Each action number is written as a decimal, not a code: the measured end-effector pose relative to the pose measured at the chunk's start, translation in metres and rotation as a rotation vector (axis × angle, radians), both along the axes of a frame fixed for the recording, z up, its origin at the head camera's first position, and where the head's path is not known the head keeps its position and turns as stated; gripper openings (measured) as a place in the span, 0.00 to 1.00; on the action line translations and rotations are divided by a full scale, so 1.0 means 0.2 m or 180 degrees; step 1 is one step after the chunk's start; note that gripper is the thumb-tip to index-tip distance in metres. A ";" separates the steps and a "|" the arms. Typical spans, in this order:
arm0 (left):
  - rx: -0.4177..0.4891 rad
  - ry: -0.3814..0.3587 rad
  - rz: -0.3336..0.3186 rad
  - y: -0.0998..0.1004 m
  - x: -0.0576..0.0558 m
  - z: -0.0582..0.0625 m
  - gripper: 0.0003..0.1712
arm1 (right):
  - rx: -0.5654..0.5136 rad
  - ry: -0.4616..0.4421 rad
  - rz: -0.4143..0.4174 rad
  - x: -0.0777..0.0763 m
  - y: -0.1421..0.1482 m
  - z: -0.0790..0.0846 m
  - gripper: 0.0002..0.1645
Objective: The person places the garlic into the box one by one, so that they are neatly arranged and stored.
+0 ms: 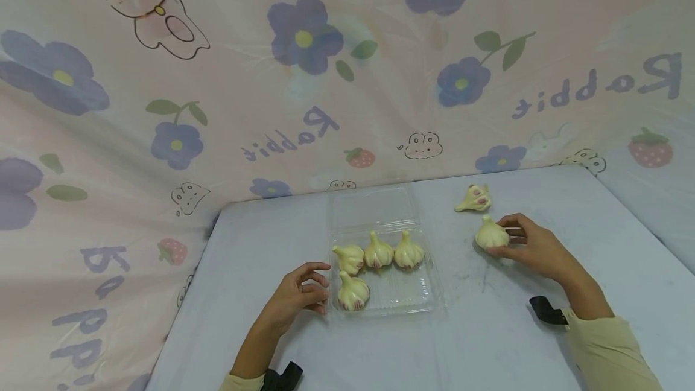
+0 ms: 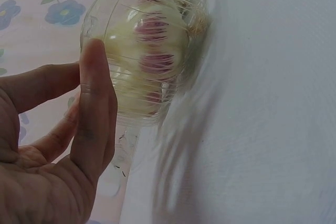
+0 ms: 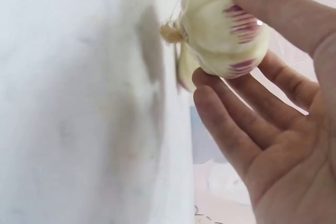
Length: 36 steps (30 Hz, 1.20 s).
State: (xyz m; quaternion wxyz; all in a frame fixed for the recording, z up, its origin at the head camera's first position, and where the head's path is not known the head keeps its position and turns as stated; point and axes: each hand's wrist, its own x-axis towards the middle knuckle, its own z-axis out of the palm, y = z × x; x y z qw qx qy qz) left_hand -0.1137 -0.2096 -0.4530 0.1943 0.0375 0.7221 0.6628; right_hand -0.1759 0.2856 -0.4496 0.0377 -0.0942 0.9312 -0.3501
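A pale curtain [image 1: 380,89] printed with purple flowers and rabbits hangs behind a white table [image 1: 260,234]. In the head view, a clear box [image 1: 399,303] sits mid-table, its lid [image 1: 371,210] folded back on the far side. It holds four garlic bulbs [image 1: 353,294]: three in the far row, one at near left. To the right, the right hand [image 1: 534,249] grasps the held bulb [image 1: 490,235] between thumb and fingers; its stem points up, so the long axis looks roughly upright. Just beyond, the loose bulb [image 1: 475,198] lies on its side, stem to the left. The step in hand seems to be picking up a bulb for the box; the next move likely calls for carrying it left to the bare near-right part.

The left wrist view shows the left hand [image 2: 79,124] grasping nothing, fingers loosely bent, one fingertip against the box's left wall.

In the right wrist view, thumb and fingertips pinch the held bulb from opposite sides. Its root tuft [image 3: 172,32] faces the table; whether it touches, I cannot tell.
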 end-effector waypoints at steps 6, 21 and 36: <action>-0.0014 -0.0004 0.0008 0.00 0.00 0.00 0.35 | -0.0026 0.0050 -0.0044 0.02 0.01 0.06 0.45; 0.0041 -0.0022 0.0012 0.00 0.00 0.01 0.35 | -0.0119 0.0132 -0.0056 0.06 -0.01 0.14 0.44; 0.0002 -0.0043 0.0016 0.00 0.00 0.00 0.35 | -0.0213 0.0157 0.0059 0.06 -0.13 0.14 0.42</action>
